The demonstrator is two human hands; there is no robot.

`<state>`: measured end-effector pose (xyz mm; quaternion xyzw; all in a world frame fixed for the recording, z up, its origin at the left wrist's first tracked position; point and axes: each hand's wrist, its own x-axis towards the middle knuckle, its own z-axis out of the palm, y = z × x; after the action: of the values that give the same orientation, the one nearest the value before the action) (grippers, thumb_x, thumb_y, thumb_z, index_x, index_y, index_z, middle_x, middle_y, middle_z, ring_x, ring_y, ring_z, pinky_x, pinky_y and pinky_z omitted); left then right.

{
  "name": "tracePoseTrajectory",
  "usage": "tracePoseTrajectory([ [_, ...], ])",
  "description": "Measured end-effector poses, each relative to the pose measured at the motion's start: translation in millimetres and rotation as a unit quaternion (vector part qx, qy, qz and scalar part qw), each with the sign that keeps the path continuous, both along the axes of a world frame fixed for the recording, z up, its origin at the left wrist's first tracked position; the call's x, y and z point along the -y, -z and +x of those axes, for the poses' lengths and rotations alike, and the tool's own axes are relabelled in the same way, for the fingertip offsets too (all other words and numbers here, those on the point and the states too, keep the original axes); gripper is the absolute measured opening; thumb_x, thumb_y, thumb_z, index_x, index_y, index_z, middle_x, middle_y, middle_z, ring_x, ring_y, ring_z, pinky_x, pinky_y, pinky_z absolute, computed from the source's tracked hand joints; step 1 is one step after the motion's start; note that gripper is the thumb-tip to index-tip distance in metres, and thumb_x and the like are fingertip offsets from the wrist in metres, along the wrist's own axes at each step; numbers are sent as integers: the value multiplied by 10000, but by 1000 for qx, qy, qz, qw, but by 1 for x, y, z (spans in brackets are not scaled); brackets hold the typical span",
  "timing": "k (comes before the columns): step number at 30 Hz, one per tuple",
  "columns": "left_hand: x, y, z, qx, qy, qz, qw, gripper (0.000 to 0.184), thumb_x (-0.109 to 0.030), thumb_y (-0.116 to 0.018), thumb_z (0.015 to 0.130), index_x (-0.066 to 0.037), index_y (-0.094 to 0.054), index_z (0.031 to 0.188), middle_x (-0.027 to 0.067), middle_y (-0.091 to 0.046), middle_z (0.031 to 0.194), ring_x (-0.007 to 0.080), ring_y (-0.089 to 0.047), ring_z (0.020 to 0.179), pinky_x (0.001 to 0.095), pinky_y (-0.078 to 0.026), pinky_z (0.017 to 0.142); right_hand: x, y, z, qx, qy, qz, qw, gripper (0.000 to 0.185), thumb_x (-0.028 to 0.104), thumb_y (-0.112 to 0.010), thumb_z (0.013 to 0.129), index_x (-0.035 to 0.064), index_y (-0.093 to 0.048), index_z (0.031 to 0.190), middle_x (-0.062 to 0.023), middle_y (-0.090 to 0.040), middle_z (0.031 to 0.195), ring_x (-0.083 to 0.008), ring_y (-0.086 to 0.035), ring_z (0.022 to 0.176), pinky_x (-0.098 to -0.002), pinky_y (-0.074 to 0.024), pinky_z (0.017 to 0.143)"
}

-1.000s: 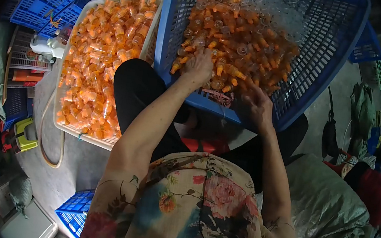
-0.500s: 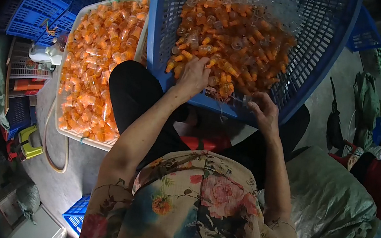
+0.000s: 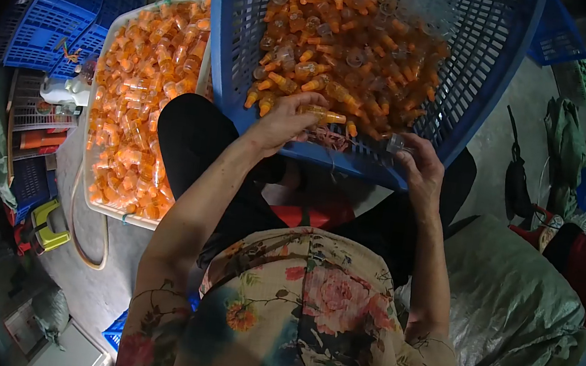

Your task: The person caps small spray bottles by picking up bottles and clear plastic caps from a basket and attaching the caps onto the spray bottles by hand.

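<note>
Orange bottle (image 3: 327,116) pinched in my left hand (image 3: 282,124), clear cup (image 3: 396,144) in my right hand (image 3: 424,171); hands apart, near blue basket's (image 3: 364,170) rim.

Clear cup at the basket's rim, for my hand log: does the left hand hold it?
No, the right hand holds the clear cup; the left hand has an orange bottle.

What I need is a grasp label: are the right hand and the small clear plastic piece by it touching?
Touching. The head view shows the right hand pinching the small clear plastic piece between thumb and fingers.
</note>
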<state>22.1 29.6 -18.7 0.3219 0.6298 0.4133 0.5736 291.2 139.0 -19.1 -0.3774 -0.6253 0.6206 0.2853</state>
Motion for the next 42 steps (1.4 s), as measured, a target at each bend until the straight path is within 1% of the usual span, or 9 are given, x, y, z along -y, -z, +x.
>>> tracePoseTrajectory([
  [2,15,-12,3,208,-46,13,977,393,-162,-696,842,-13,-537,1169,49,-599,873,129,-608,758,231,-494,630,3,-18,-19,100,-80,286,950,312,1,-672,809,24,-617,1115,-126,-623,1071,-210,-647,917,-281,-534,791],
  [14,21,-14,42,630,-14,-89,771,130,-183,-652,906,-72,-598,946,1,-582,844,48,-534,678,189,-446,558,19,-59,-40,21,-240,517,821,348,-44,-693,761,-2,-622,1099,-132,-616,978,-226,-640,834,-288,-539,679],
  [18,24,-28,62,250,-32,92,963,181,-139,-642,902,-11,-585,1016,65,-624,915,110,-594,733,234,-478,590,27,-48,-37,121,-177,331,919,340,78,-713,795,14,-619,1115,-96,-628,978,-223,-635,810,-321,-514,663],
  [20,26,-31,66,15,-43,171,984,207,-116,-639,898,13,-577,1049,92,-635,941,142,-622,774,253,-493,612,28,-39,-39,74,-164,-41,983,370,121,-706,825,17,-601,1164,-76,-622,1047,-187,-632,851,-312,-524,683],
  [27,98,-74,-15,-398,-153,168,889,370,-60,-686,821,-37,-583,1176,142,-582,1151,243,-624,999,332,-537,810,-9,3,-81,71,-136,132,979,441,45,-677,801,63,-574,1229,-119,-587,1176,-235,-606,1036,-353,-519,816],
  [29,132,-90,-59,-697,-143,110,694,428,-71,-699,808,-36,-570,1214,173,-511,1266,305,-534,1171,392,-509,899,-47,21,-82,226,-102,343,906,509,-4,-653,748,88,-560,1240,-144,-564,1211,-318,-571,1077,-412,-473,898],
  [32,125,-93,-67,-751,-189,94,625,456,-81,-696,810,-33,-561,1243,193,-420,1374,341,-444,1264,431,-479,947,-95,65,-89,327,-135,547,759,378,142,-634,830,81,-568,1197,-134,-554,1191,-307,-576,1042,-416,-501,809],
  [36,48,-35,-31,-499,-53,98,859,469,-130,-653,837,-20,-513,1271,175,-637,1105,343,-638,967,414,-505,851,-94,80,-97,358,-92,626,686,328,111,-594,852,94,-566,1178,-154,-575,1187,-332,-573,1040,-441,-480,847],
  [42,-51,43,-8,-547,139,-92,820,655,-94,-573,818,59,-303,1395,271,-611,968,402,-613,905,452,-486,819,-48,32,-67,253,-84,247,931,385,146,-582,896,56,-511,1264,-123,-636,1026,-273,-633,928,-379,-509,802],
])
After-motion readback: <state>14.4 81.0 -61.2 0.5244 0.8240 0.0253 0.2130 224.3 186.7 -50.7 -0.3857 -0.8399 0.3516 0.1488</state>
